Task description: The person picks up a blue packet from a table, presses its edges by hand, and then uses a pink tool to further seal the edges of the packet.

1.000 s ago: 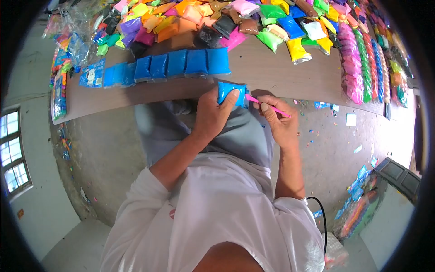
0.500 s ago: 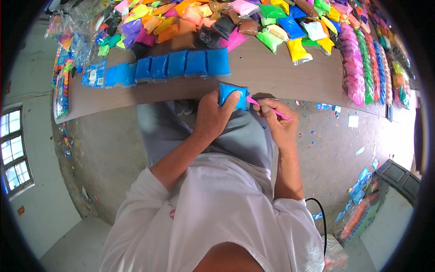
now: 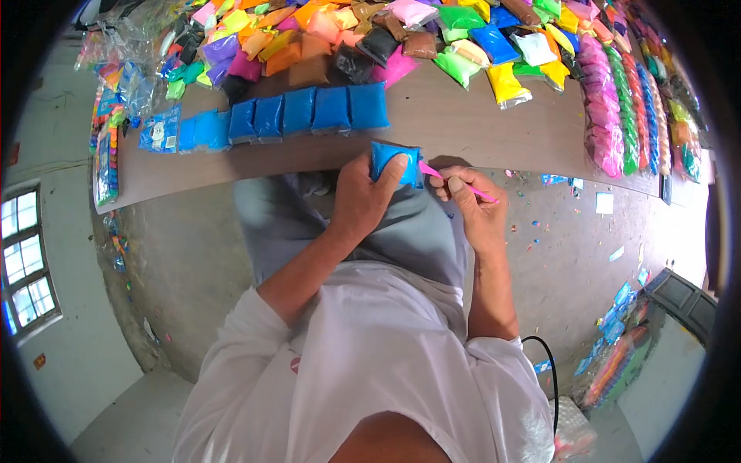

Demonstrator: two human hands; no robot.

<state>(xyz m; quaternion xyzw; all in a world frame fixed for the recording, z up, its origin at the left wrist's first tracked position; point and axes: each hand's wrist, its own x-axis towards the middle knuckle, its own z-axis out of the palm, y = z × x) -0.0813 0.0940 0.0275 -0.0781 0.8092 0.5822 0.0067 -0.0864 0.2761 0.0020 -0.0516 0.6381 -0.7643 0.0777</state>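
A blue packet (image 3: 388,158) is in my left hand (image 3: 363,194), its thumb pressed on the packet's face, just past the table's near edge. My right hand (image 3: 475,202) pinches a thin pink tool (image 3: 454,180), whose wider tip meets the right edge of the packet. Whether the tip has entered the packet is too small to tell. Beyond my left hand, a row of joined blue packets (image 3: 299,113) lies on the table (image 3: 471,131).
Loose packets in many colours (image 3: 315,48) are heaped at the table's back. Long strips of packets (image 3: 601,108) lie at the right. Clear plastic bags (image 3: 139,86) are at the left. Scraps and a dark crate (image 3: 683,305) are on the floor side at right.
The view has shifted very slightly. Both hands keep their hold, and the pink tool's tip stays at the packet's right edge.
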